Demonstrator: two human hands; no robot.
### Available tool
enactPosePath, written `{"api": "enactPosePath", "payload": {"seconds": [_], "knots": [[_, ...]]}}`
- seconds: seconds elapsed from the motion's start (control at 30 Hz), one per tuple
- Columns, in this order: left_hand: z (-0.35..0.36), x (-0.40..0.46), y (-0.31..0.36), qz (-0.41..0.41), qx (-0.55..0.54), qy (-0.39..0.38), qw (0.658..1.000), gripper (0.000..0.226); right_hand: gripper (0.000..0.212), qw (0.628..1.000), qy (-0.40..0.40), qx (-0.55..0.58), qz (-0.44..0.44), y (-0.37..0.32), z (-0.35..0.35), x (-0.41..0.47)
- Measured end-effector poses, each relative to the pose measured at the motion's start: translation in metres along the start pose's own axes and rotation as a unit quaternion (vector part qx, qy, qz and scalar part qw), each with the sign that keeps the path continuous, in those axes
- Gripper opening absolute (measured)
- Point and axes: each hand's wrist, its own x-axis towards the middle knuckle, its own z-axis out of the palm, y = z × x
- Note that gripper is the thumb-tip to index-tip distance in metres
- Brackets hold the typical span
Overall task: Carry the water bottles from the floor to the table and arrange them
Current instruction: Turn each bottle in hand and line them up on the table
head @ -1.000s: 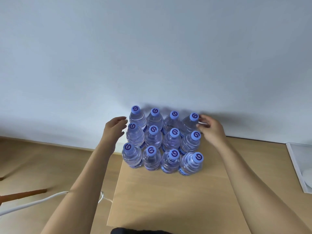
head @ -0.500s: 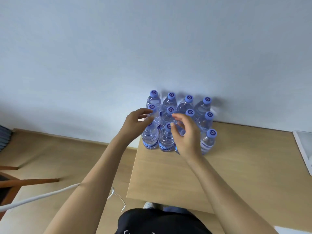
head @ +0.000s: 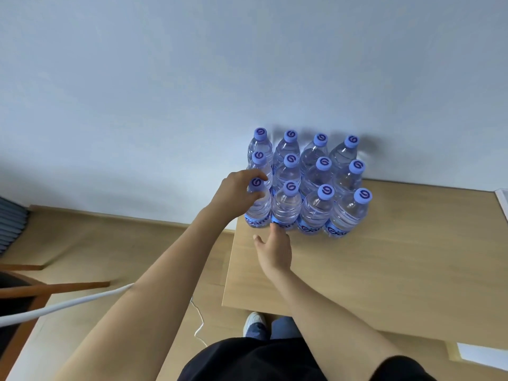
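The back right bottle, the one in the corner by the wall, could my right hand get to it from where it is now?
Probably yes. The right hand is open, low at the front of the block, holding nothing. The back right bottle stands on the outer right edge, and the bare table beside the block leaves a way round.

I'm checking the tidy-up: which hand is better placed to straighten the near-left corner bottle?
Probably the left hand: it already wraps the neck of the corner bottle. The right hand hovers open over the table, holding nothing.
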Motion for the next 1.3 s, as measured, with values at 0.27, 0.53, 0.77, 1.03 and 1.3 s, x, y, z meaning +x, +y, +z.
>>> {"api": "enactPosePath", "payload": {"seconds": [0.27, 0.53, 0.77, 1.03, 1.3], "knots": [[0.007, -0.002, -0.003, 0.035, 0.050, 0.035, 0.998, 0.033, 0.042, 0.994, 0.073, 0.049, 0.056, -0.014, 0.032, 0.014], [0.009, -0.003, -0.003, 0.057, 0.088, 0.048, 0.993, 0.034, 0.035, 0.991, 0.086, 0.058, 0.081, -0.016, 0.038, 0.022], [0.004, 0.006, 0.003, 0.053, 0.140, -0.006, 0.989, 0.032, 0.029, 0.984, 0.107, 0.117, 0.076, 0.007, 0.024, 0.010], [0.019, 0.018, 0.048, 0.121, 0.162, -0.096, 0.975, 0.048, 0.043, 0.976, 0.152, 0.092, 0.129, 0.027, -0.006, 0.021], [0.032, 0.029, 0.049, 0.132, 0.226, -0.101, 0.960, 0.034, 0.038, 0.982, 0.137, 0.051, 0.122, 0.024, -0.007, 0.029]]}}
